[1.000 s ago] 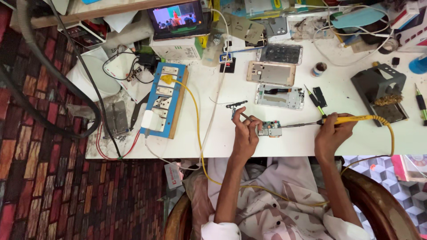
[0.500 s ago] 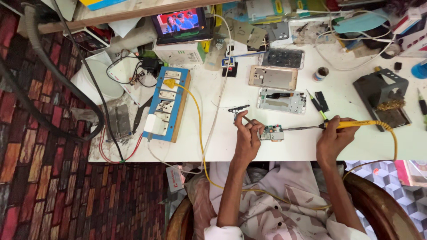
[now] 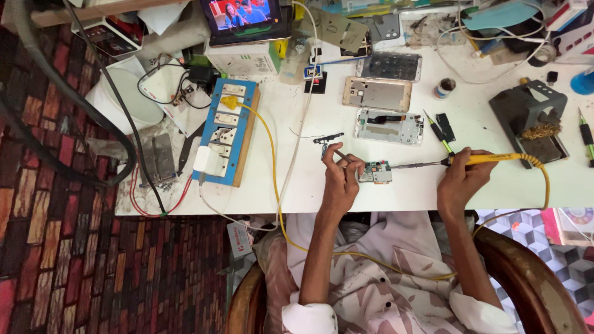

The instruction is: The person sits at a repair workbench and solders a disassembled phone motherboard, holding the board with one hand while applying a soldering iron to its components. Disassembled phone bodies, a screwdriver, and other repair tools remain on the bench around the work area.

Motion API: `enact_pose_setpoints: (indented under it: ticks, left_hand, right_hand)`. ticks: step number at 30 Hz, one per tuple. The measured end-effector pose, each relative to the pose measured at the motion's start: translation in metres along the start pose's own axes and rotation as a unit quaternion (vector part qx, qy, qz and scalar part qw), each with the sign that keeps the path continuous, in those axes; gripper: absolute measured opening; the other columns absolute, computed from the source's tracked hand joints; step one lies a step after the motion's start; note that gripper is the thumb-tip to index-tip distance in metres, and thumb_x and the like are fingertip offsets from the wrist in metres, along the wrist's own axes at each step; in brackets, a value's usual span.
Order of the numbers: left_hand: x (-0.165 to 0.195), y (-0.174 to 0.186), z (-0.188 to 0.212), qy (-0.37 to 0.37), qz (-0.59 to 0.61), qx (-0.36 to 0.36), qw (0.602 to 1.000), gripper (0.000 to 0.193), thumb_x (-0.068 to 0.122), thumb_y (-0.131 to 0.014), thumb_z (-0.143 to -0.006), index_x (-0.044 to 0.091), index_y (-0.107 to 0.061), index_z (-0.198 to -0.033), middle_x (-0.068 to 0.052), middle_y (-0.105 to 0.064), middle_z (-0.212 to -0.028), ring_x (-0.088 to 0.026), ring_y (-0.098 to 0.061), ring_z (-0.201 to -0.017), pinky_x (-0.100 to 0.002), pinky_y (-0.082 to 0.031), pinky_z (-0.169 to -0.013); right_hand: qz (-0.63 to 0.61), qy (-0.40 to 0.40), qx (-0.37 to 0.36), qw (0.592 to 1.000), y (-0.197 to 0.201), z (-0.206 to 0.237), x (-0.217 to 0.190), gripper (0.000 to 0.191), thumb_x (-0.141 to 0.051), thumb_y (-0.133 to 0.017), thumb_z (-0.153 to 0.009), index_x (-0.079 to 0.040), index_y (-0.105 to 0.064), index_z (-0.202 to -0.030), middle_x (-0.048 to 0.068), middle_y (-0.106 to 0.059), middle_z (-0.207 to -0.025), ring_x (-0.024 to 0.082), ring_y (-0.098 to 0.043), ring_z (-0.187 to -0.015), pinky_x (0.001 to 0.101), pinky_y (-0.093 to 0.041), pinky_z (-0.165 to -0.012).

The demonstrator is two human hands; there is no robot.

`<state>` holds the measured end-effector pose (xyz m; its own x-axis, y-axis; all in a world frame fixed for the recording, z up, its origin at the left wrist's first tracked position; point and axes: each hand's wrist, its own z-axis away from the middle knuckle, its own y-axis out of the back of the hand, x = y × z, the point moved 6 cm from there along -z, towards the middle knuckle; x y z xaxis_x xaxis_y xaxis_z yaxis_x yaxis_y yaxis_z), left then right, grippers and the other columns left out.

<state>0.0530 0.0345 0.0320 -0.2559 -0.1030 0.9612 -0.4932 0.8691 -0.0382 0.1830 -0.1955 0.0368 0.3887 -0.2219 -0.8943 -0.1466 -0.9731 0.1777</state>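
Mid-frame on the white bench (image 3: 383,198), left hand (image 3: 340,182) pinches tweezers (image 3: 342,156) beside the small green circuit board (image 3: 375,172), while right hand (image 3: 461,179) grips a yellow soldering iron (image 3: 476,159), tip touching the board.

I see a blue power strip board (image 3: 224,133) at the table's (image 3: 272,185) left, a tablet (image 3: 242,18) playing video at the top, two opened phone frames (image 3: 377,94) mid-table, and a soldering stand (image 3: 533,120) at right.
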Motion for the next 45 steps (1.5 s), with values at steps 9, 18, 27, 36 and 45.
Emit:
enact_pose_setpoints:
  ticks: [9, 18, 27, 36, 45]
  left_hand:
    - [0.01, 0.004, 0.001, -0.018, -0.021, -0.015, 1.0, 0.047, -0.011, -0.043, -0.104, 0.006, -0.017, -0.139, -0.013, -0.063, -0.085, -0.017, -0.059, -0.078, -0.029, -0.052, -0.078]
    - [0.025, 0.003, 0.005, -0.077, -0.086, 0.01, 0.993, 0.063, -0.007, -0.043, -0.107, 0.006, 0.001, -0.151, -0.011, -0.064, -0.085, -0.02, -0.061, -0.075, -0.033, -0.052, -0.086]
    - [0.024, -0.004, 0.0, -0.052, -0.113, -0.041, 0.991, 0.061, -0.012, -0.039, -0.102, 0.005, -0.011, -0.153, -0.012, -0.064, -0.083, -0.023, -0.065, -0.076, -0.034, -0.056, -0.084]
    - [0.029, 0.001, -0.003, -0.092, -0.118, -0.017, 0.989, 0.072, -0.013, -0.038, -0.098, 0.003, 0.004, -0.154, -0.011, -0.064, -0.085, -0.021, -0.064, -0.074, -0.032, -0.056, -0.083]
    - [0.022, 0.0, -0.001, -0.067, -0.11, -0.036, 0.991, 0.048, -0.008, -0.042, -0.106, 0.006, -0.014, -0.143, -0.012, -0.064, -0.082, -0.023, -0.062, -0.073, -0.033, -0.054, -0.083]
  right_hand:
    - [-0.001, -0.031, 0.003, 1.0, -0.001, 0.001, -0.002, 0.018, -0.012, -0.052, -0.117, 0.002, -0.043, -0.113, 0.006, -0.054, -0.09, 0.012, -0.049, -0.077, 0.0283, -0.042, -0.07]
    - [0.021, 0.005, -0.002, 1.0, 0.001, 0.002, 0.001, 0.016, -0.01, -0.053, -0.119, 0.003, -0.044, -0.115, 0.009, -0.057, -0.094, 0.014, -0.053, -0.081, 0.0302, -0.045, -0.075]
    - [0.016, -0.012, 0.0, 1.0, -0.001, 0.001, -0.002, 0.016, -0.009, -0.053, -0.117, 0.004, -0.044, -0.114, 0.01, -0.057, -0.091, 0.015, -0.052, -0.08, 0.0313, -0.044, -0.073]
    - [0.008, -0.017, 0.008, 1.0, -0.001, 0.0, -0.004, 0.017, -0.01, -0.053, -0.116, 0.004, -0.045, -0.113, 0.009, -0.057, -0.088, 0.015, -0.052, -0.076, 0.0309, -0.044, -0.071]
    - [0.002, -0.019, -0.003, 1.0, -0.001, 0.001, -0.003, 0.017, -0.011, -0.052, -0.118, 0.004, -0.044, -0.115, 0.009, -0.057, -0.088, 0.014, -0.052, -0.076, 0.0305, -0.043, -0.07]
